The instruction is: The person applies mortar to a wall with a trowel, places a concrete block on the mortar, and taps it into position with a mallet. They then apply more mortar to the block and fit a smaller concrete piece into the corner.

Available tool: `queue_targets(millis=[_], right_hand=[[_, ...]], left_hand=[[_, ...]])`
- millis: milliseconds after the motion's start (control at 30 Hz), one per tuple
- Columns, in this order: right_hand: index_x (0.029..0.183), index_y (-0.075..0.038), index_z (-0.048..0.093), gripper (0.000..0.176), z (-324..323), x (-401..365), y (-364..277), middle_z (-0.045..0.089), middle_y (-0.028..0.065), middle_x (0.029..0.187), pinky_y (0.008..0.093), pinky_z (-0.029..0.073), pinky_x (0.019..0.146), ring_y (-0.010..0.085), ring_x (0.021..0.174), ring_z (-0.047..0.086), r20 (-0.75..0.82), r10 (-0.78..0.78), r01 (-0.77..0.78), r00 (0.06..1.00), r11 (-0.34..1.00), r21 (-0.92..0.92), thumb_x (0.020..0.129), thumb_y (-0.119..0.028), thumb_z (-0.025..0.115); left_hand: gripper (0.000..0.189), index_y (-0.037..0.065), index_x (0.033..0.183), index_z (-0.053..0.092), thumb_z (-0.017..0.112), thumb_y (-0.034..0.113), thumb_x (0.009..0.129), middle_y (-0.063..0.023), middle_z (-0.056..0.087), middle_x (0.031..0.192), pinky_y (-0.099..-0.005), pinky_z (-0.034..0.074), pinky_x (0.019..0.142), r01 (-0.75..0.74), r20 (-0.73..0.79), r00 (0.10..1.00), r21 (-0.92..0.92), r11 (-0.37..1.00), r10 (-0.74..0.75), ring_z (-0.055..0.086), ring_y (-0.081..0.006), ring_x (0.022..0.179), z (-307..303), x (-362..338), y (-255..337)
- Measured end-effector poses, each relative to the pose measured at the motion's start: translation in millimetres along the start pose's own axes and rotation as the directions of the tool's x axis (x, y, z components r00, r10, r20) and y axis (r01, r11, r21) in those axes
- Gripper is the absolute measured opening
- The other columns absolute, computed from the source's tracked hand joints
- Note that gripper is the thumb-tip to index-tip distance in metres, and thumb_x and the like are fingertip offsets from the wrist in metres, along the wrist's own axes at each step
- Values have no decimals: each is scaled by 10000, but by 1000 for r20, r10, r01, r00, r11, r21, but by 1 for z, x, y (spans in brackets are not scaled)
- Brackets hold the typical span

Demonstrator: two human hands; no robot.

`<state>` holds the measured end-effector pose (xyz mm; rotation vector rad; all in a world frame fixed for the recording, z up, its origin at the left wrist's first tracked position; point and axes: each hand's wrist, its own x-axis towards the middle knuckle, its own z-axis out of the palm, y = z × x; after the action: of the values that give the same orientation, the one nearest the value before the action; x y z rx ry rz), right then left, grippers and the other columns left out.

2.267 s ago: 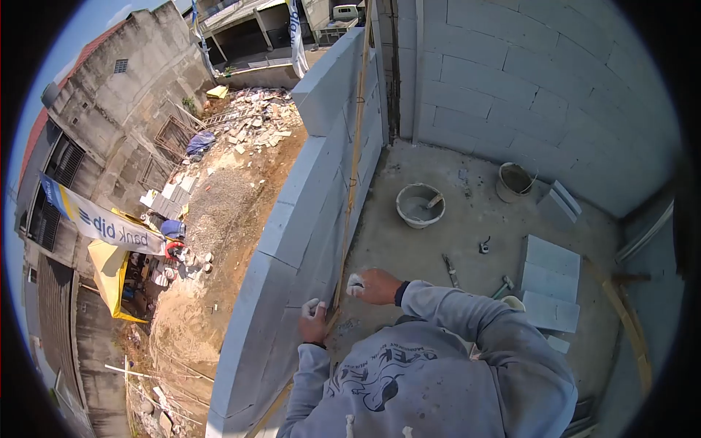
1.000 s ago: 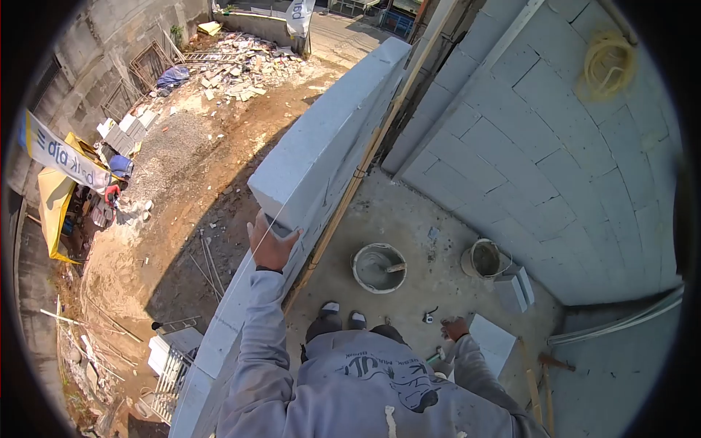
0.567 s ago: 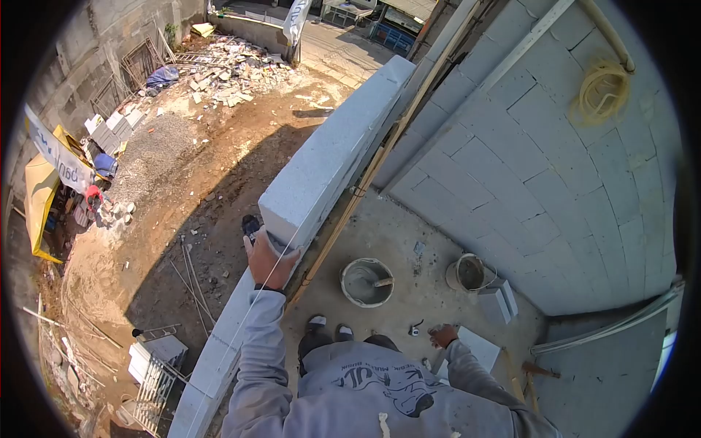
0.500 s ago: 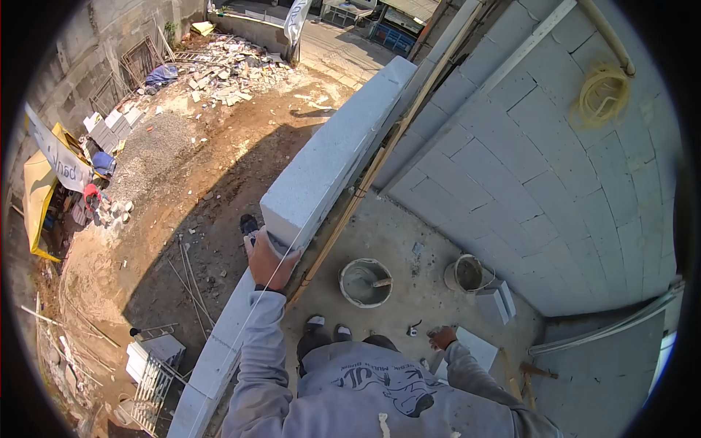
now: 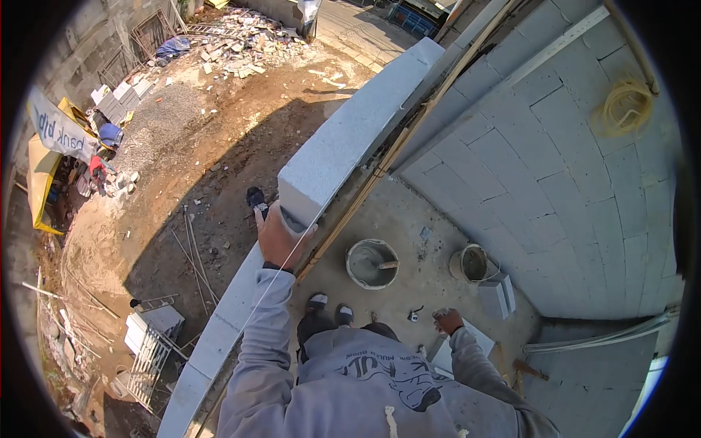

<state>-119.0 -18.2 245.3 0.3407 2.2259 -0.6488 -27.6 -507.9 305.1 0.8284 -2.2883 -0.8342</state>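
A long pale lightweight concrete block (image 5: 350, 128) lies along the top of the block wall (image 5: 223, 321), a taut string running beside it. My left hand (image 5: 281, 237) is at the block's near end, fingers and thumb curled around its lower end across the wall's width. Just past these fingertips shows a small dark object (image 5: 255, 197), its kind unclear. My right hand (image 5: 447, 320) hangs low on the other side, fingers curled in, above a pale block (image 5: 471, 347) on the floor; what it holds, if anything, is hidden.
A mortar bucket (image 5: 372, 264) with a tool in it stands on the floor before my feet. Further right are a second bucket (image 5: 471, 263) and small blocks (image 5: 498, 298). A bamboo pole (image 5: 387, 157) runs along the wall. Beyond the wall lies ground far below, with rubble (image 5: 234, 44).
The view has shifted, so the wall and buckets sit differently in it. My left hand stays at the block's end. My right hand has lifted slightly, fingers still curled.
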Motion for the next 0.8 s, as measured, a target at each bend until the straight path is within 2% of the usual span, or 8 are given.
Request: queue_targets(millis=[167,367,467,533,567,667,733,800], right_hand=[[833,-17,589,159,11,6,21,557,81,611,289,447,418,183,469,540,16,35,-36,999,999,41,794,-171,595],[775,-22,550,144,11,4,32,543,86,589,303,436,400,187,464,539,44,103,-106,994,990,97,802,-158,587],[761,-17,560,183,14,-7,21,559,88,600,298,442,404,187,465,547,-20,73,-72,997,997,30,801,-191,600],[804,-10,593,198,18,-1,30,581,77,626,288,448,412,171,472,557,-27,1,-1,1000,1000,-19,798,-207,589],[829,-8,603,195,21,-6,26,586,71,638,286,448,430,163,481,556,-45,64,-65,997,998,-3,795,-198,574],[828,-7,610,207,35,-5,51,589,63,644,280,446,466,156,493,554,-74,-21,21,997,1000,5,796,-205,564],[816,-8,610,209,46,-9,74,587,59,638,277,444,476,155,495,552,-73,12,-9,997,999,40,798,-212,564],[829,-17,630,366,56,-12,96,634,128,679,385,476,666,271,655,625,-79,45,-45,996,999,1,768,-374,580]], left_hand=[[725,28,1063,428,829,292,518,-162,613,913,-516,249,1033,-1,-3,1000,14,1000,1,574,-365,898,-2,2,-1],[716,25,1067,422,824,276,530,-169,606,933,-548,232,1025,-9,34,999,-8,1000,9,563,-370,933,1,1,-3],[746,15,1120,412,809,305,558,-167,583,1011,-550,210,1030,-24,96,995,65,998,17,548,-360,975,10,-7,-7],[790,0,1177,399,788,355,589,-170,536,1106,-539,200,1032,-31,-19,999,198,980,36,517,-347,1031,17,-12,-5],[805,-9,1193,393,780,373,599,-175,519,1131,-538,203,1028,-41,-18,999,231,972,46,502,-345,1051,20,-14,-7],[815,-29,1200,395,772,391,613,-178,497,1162,-529,216,1012,-40,20,999,301,953,35,486,-349,1072,23,-15,0],[754,-20,1176,420,785,329,616,-192,530,1064,-484,327,934,-64,1,998,369,927,69,504,-359,994,29,-16,-3],[741,-26,1161,426,788,328,621,-188,529,1051,-464,358,900,-68,34,998,321,945,61,511,-353,963,31,-15,1]])
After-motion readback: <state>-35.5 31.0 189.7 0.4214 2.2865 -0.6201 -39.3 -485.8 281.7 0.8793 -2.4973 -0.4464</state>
